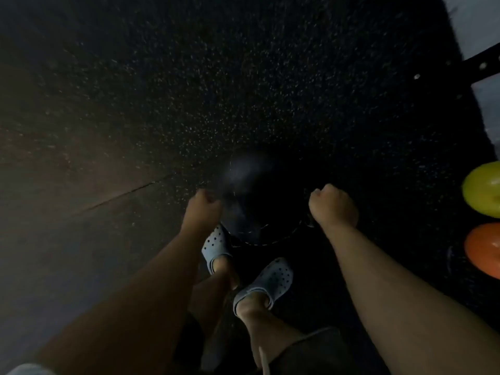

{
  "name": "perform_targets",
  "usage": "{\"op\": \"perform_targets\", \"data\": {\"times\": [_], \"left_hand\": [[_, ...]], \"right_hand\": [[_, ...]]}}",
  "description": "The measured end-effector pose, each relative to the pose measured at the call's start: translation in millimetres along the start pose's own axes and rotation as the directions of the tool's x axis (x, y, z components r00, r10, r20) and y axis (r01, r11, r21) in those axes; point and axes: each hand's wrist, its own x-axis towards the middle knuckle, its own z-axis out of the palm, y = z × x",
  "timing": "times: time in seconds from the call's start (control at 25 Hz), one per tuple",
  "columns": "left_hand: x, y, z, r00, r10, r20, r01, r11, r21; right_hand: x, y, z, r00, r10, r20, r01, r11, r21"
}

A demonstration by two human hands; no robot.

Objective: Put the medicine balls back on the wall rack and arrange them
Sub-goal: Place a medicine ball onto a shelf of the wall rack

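Your two bare forearms fill the lower frame, reaching down toward a dark medicine ball that sits on the speckled rubber floor just ahead of your pale perforated clogs. Your left hand is curled against the ball's left flank and your right hand against its right flank — both look wrapped round the sides, fingers tucked out of sight beneath, though in this dim light you cannot be sure how firmly they bear on it. A hand on each side suits a heavy round load: it stops the ball rolling and shares the weight. Whether the ball rests on the floor or is just clear of it cannot be told. Right of the ball, at the frame's edge, a yellow ball and an orange ball sit one below the other, seemingly on the rack — beyond them a black perforated upright runs against the pale wall. The likely step is lifting this ball toward that rack
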Motion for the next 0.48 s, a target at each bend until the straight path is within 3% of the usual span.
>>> {"op": "perform_targets", "data": {"times": [0.12,0.28,0.36,0.48], "left_hand": [[56,-19,19,0.977,-0.200,-0.076,0.167,0.936,-0.311],[102,-31,44,0.954,-0.295,0.046,0.261,0.751,-0.606],[107,-27,54,0.948,-0.304,0.090,0.272,0.634,-0.724],[103,-23,62,0.955,-0.283,0.089,0.237,0.546,-0.803]], "right_hand": [[64,-6,23,0.996,0.088,0.001,-0.087,0.975,0.206],[114,-10,56,0.971,0.157,0.180,-0.237,0.726,0.646],[120,-7,66,0.952,0.142,0.272,-0.300,0.621,0.724],[116,-3,66,0.958,0.086,0.272,-0.269,0.597,0.756]]}}
